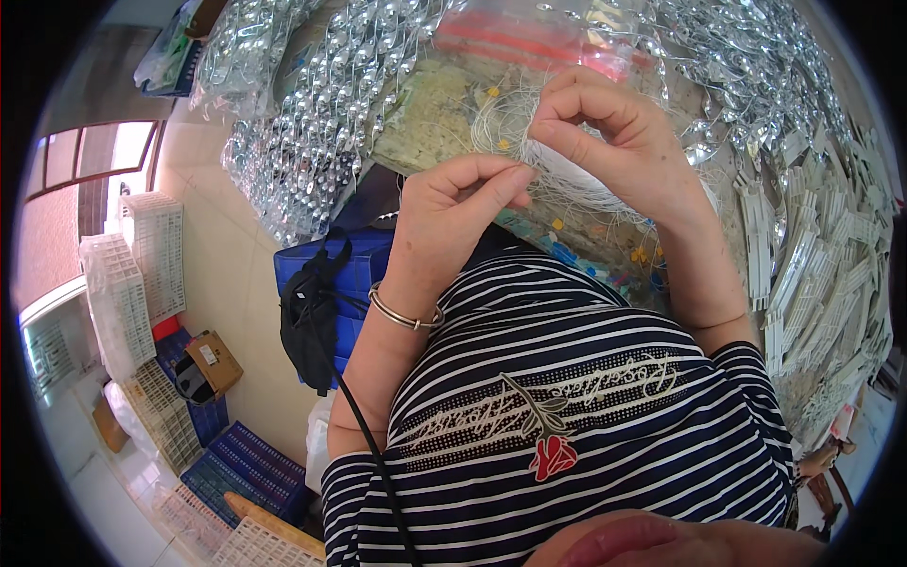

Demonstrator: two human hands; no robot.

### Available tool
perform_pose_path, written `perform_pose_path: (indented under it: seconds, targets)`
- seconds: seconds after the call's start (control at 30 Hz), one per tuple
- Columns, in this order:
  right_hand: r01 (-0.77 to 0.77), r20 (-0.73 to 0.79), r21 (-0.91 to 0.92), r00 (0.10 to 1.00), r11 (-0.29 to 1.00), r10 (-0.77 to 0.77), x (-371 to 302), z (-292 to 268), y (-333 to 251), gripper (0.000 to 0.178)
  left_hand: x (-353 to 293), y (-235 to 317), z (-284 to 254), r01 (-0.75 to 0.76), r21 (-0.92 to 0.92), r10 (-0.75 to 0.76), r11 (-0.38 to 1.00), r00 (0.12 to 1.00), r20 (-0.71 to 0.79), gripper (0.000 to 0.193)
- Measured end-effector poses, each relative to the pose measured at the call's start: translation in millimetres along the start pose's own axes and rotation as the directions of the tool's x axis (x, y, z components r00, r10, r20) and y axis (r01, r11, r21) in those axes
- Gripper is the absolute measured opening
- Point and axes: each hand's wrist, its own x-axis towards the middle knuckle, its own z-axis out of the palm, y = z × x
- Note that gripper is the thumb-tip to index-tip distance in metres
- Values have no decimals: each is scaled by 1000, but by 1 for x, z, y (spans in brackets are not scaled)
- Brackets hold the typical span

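Observation:
My left hand [453,208] is closed in a pinch, thumb and forefinger tips together over the worktable [430,109]. Close to its right and a little farther away, my right hand [619,142] pinches with thumb and forefinger curled into a loop. The two pinches almost meet. Whatever lies between the fingertips is too fine to make out. Just behind and beneath both hands spreads a loose coil of thin white string [576,180]. Small yellow pieces [557,224] are scattered around the coil.
Strands of shiny silver beads [316,113] hang over the table's left side; more silver strands [746,57] pile far right. White plastic strips [812,274] heap at right. A clear, red-edged bag [539,38] lies at the back. Blue crates [350,260] stand left, near a black bag [312,321].

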Motion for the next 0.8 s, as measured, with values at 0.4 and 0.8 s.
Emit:
perform_pose_path:
  seconds: [0.4,0.8]
  targets:
    - [-102,5,204,995,974,103,-1,3,1,6,-3,1,-2,-24,-88,25,996,1000,7,16]
    - [-89,-35,224,994,970,99,-2,4,-2,7,2,11,8,-107,-38,102,994,988,-119,16]
